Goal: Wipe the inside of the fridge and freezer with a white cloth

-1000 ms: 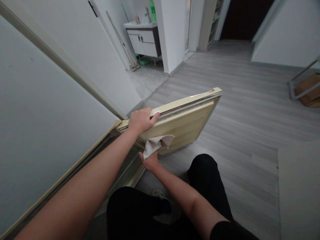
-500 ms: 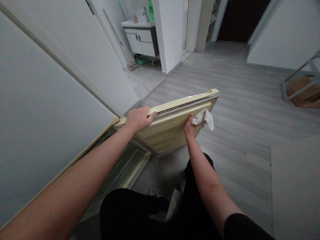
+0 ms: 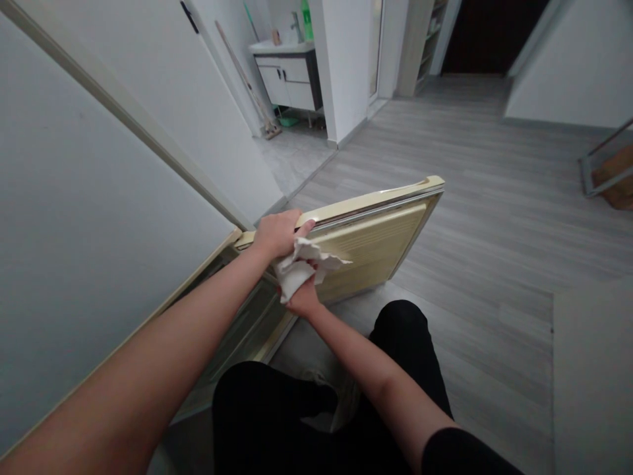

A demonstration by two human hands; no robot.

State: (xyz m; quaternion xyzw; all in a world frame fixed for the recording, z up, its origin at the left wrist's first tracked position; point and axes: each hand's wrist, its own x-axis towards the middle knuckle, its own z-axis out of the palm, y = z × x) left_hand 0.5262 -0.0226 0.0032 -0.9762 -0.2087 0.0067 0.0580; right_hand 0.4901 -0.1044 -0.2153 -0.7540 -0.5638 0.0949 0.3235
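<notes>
A cream-coloured fridge door stands swung out from its cabinet, its ribbed inner panel facing me. Wrapped over the door's top edge near the hinge is my left hand, thumb on the inner side. My right hand grips a crumpled white cloth against the inner panel, just below my left hand; the cloth covers part of its fingers. At lower left, the open cabinet shows a dim interior, partly hidden behind my left arm.
A white wall rises close on the left. Farther off are a washbasin cabinet and a mop. Grey plank flooring spreads to the right, where a metal frame stands with a brown box. My black-clad knees are below the door.
My right hand has carried the cloth leftward across the inner panel, from near the free edge to the hinge side. My left hand keeps its hold. The view has shifted slightly.
</notes>
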